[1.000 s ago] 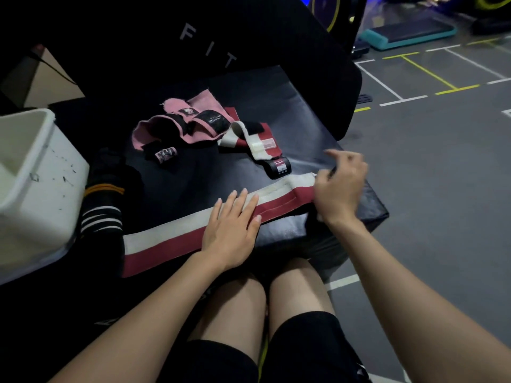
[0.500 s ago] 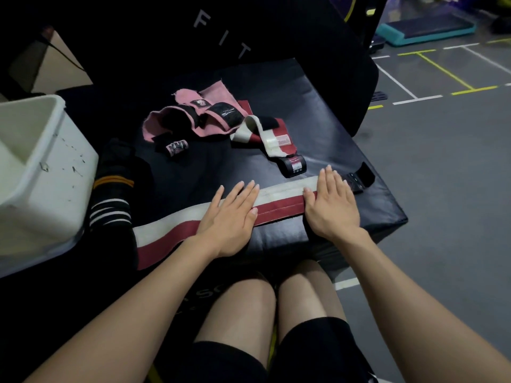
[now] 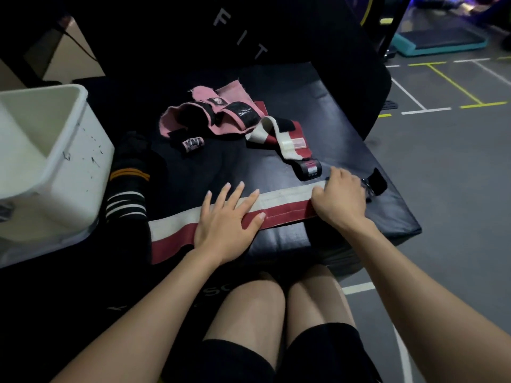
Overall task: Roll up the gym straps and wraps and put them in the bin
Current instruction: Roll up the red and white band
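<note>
both hands [image 3: 226, 219] on striped wrap [image 3: 284, 207]

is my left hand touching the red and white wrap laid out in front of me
Touching. The head view shows the left hand lying flat, fingers spread, across the red and white wrap on the black pad, with no gap between them.

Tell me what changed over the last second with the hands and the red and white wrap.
The right hand first lay flat on the red and white wrap and has since curled its fingers over the wrap's end beside the black tab, as if starting the roll. The left hand stays flat, pressing the wrap's middle. The pink wraps, the second striped wrap and the white bin have not moved.
</note>
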